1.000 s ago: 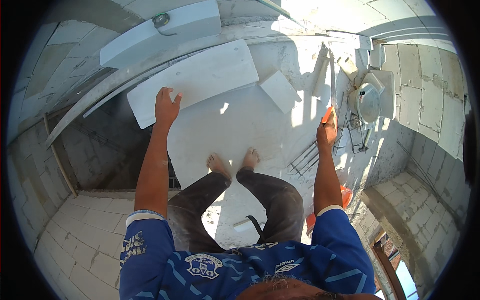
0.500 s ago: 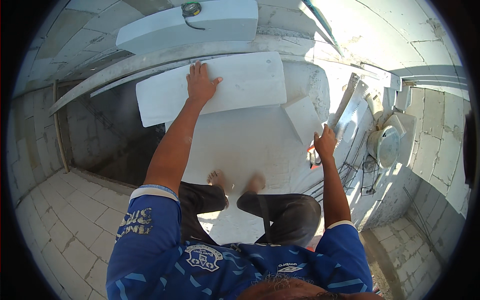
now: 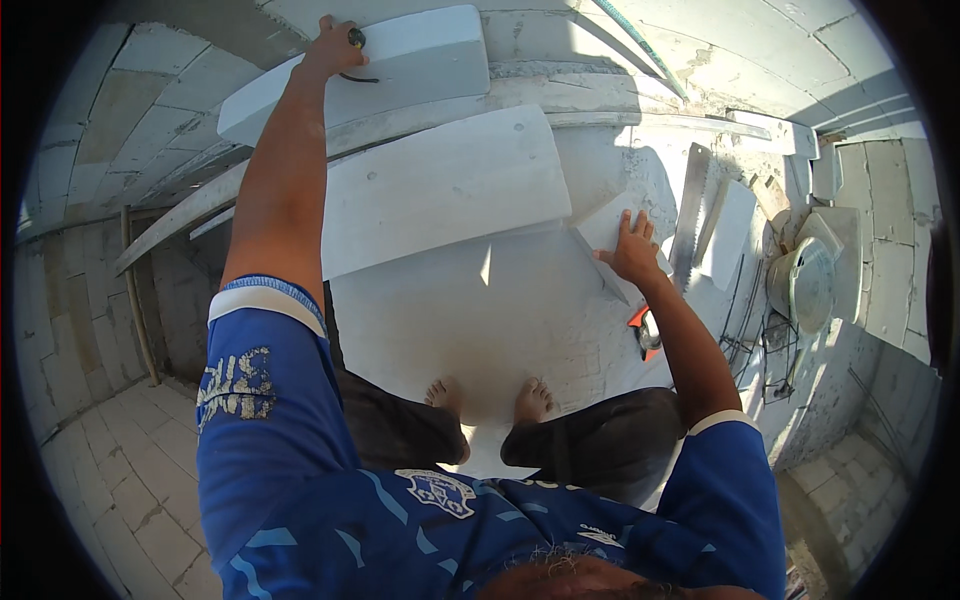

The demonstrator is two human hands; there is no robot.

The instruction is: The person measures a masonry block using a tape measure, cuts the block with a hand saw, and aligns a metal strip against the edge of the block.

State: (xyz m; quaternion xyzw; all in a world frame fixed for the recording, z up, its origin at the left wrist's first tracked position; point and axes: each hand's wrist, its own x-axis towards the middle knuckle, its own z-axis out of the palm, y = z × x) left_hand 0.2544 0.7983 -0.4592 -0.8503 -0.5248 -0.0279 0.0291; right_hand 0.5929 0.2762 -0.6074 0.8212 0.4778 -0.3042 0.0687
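Touching tape measure (image 3: 356, 38) with left hand (image 3: 330, 50), upper left; can't tell if gripping. Holding right hand (image 3: 634, 254) open, centre-right.

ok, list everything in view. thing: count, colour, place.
Long thick rectangular block: 1, white, upper left.
Compact tape measure: 1, black-yellow, at that block.
Long narrow beam: 1, grey, below that block.
Long flat slab: 1, white, centre.
Smaller angular block: 1, white, right of centre.
Metal handsaw: 1, grey blade, orange-black handle, right.
Flat rectangular piece: 1, white, beside the blade.
Round bucket: 1, pale grey, far right.
Narrow tube-like item: 1, teal, top.
Slim wooden pole: 1, brown, far left.
Block-built walls: several, pale grey, all round.
Shirt: 1, blue, bottom.
Trousers: 1 pair, dark, lower centre.
Feet: 2, bare, lower centre.
Left hand: 1, bare, at tape measure.
Right hand: 1, bare, on smaller block.
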